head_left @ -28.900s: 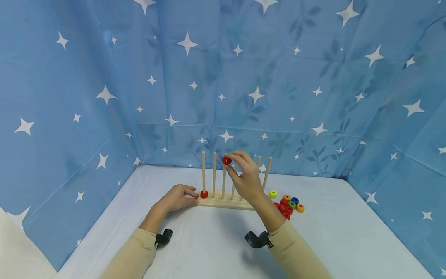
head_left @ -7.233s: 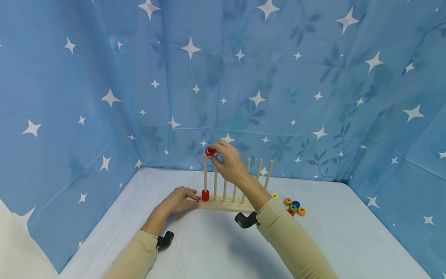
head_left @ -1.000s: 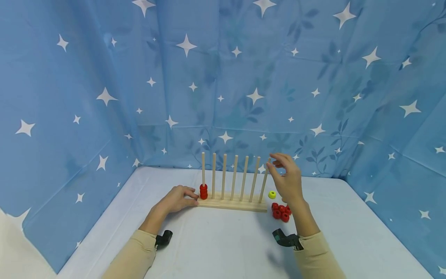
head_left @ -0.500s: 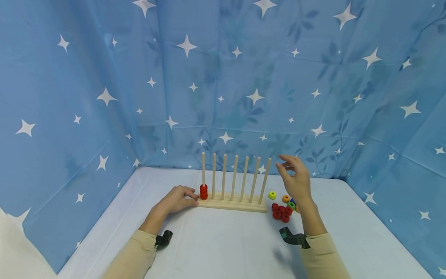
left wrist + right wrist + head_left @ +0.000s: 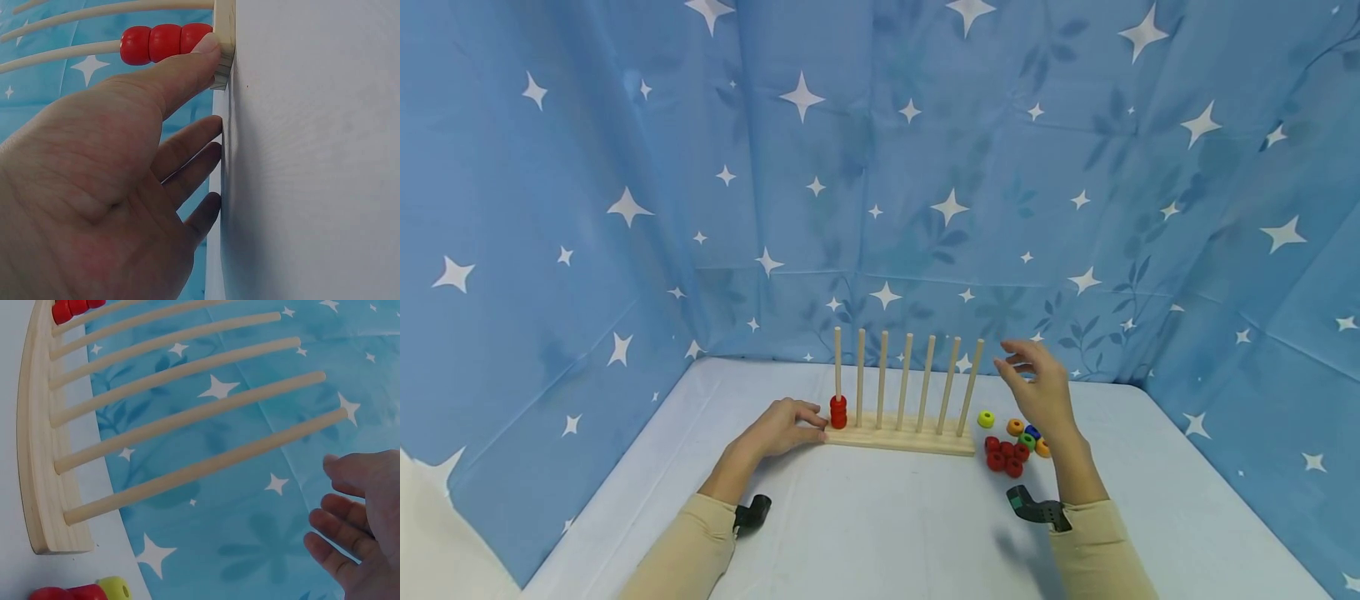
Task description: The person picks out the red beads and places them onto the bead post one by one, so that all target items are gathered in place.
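A wooden peg rack [image 5: 898, 442] with several upright pegs stands on the table. Three red beads [image 5: 838, 412] are stacked on its leftmost peg; the other pegs are bare. My left hand [image 5: 784, 429] holds the left end of the rack's base, and in the left wrist view the thumb presses the base beside the red beads [image 5: 165, 44] while three fingers lie straight, off the wood. Just right of the rightmost peg, my right hand [image 5: 1041, 387] hovers with nothing in it, its fingers loosely bent and apart from the thumb.
Right of the rack lies a group of loose red beads [image 5: 1006, 457]. Near them are a yellow bead [image 5: 987, 419], a green bead [image 5: 1026, 442], a blue bead [image 5: 1032, 432] and two orange beads [image 5: 1015, 427]. A starry blue curtain [image 5: 880, 167] surrounds the white table [image 5: 865, 533].
The leftmost peg's stack has grown from one red bead to two, then three. Over the last second my right hand has drawn rightward from the rack. My left hand has stayed put.
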Motion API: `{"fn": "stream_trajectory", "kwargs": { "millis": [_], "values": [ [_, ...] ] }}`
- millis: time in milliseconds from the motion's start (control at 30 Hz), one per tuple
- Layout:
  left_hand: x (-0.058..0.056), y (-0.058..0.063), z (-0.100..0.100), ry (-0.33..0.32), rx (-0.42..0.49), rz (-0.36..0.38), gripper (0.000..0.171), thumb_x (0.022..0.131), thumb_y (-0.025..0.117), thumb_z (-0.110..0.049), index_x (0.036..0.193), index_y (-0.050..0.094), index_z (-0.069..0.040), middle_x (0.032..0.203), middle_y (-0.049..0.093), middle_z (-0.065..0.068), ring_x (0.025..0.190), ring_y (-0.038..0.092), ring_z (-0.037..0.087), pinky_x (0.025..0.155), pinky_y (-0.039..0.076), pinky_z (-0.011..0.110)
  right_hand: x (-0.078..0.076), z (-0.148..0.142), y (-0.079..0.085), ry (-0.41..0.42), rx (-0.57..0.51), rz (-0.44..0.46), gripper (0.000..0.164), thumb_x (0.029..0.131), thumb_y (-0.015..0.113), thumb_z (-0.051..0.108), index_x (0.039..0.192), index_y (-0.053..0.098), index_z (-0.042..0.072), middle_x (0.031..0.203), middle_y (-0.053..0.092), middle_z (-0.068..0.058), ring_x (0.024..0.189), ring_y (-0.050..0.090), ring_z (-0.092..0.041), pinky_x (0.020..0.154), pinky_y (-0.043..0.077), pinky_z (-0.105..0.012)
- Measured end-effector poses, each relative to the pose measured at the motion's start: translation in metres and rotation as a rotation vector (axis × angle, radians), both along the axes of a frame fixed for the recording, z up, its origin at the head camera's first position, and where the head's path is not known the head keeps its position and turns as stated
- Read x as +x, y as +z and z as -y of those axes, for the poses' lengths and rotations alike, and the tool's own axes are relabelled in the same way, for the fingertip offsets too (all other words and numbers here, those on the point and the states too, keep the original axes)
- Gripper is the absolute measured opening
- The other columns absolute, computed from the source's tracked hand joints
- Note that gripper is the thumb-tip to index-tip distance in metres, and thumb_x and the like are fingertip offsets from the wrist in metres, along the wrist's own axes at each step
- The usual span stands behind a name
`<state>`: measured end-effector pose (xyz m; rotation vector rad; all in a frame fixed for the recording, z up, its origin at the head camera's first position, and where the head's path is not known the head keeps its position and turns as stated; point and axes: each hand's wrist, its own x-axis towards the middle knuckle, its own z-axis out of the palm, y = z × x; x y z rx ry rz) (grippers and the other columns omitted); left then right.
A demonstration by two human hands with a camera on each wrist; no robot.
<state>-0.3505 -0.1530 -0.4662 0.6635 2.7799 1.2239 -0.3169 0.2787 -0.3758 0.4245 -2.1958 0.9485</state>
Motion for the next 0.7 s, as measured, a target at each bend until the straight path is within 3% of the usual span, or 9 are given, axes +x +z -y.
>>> {"fn": "stream_trajectory", "kwargs": {
  "millis": [133, 200, 500, 700],
  "values": [
    [0.0, 0.0, 0.0, -0.002, 0.004, 0.005, 0.021, 0.089, 0.084, -0.022, 0.108, 0.084, -0.012, 0.139, 0.066, 0.02, 0.14, 0.053, 0.044, 0.117, 0.039, 0.06, -0.001, -0.004, -0.004, 0.021, 0.049, 0.039, 0.032, 0.098, 0.073, 0.01, 0.128, 0.07, 0.0, 0.123, 0.07, -0.019, 0.104, 0.069, -0.034, 0.088, 0.06, -0.047],
    [-0.001, -0.001, 0.0, -0.004, 0.003, 0.002, 0.021, 0.089, 0.084, -0.023, 0.108, 0.084, -0.013, 0.139, 0.067, 0.02, 0.139, 0.053, 0.044, 0.117, 0.039, 0.06, -0.001, -0.005, -0.006, 0.031, 0.071, 0.07, 0.032, 0.098, 0.072, 0.01, 0.128, 0.069, 0.0, 0.124, 0.069, -0.019, 0.106, 0.069, -0.036, 0.09, 0.059, -0.056],
    [-0.001, -0.001, 0.0, 0.002, -0.001, 0.0, 0.02, 0.089, 0.084, -0.024, 0.107, 0.085, -0.014, 0.139, 0.067, 0.018, 0.14, 0.053, 0.043, 0.117, 0.039, 0.06, -0.003, -0.014, -0.011, 0.041, 0.127, 0.245, 0.035, 0.1, 0.071, 0.016, 0.132, 0.068, 0.002, 0.13, 0.067, -0.02, 0.113, 0.067, -0.038, 0.097, 0.056, -0.058],
    [-0.001, -0.001, 0.0, 0.004, -0.004, -0.007, 0.02, 0.089, 0.083, -0.024, 0.107, 0.085, -0.016, 0.139, 0.067, 0.017, 0.14, 0.053, 0.042, 0.117, 0.039, 0.059, -0.001, -0.018, -0.011, 0.057, 0.165, 0.306, 0.037, 0.1, 0.072, 0.017, 0.132, 0.067, 0.002, 0.131, 0.067, -0.021, 0.115, 0.067, -0.038, 0.098, 0.055, -0.058]
  ]
}}
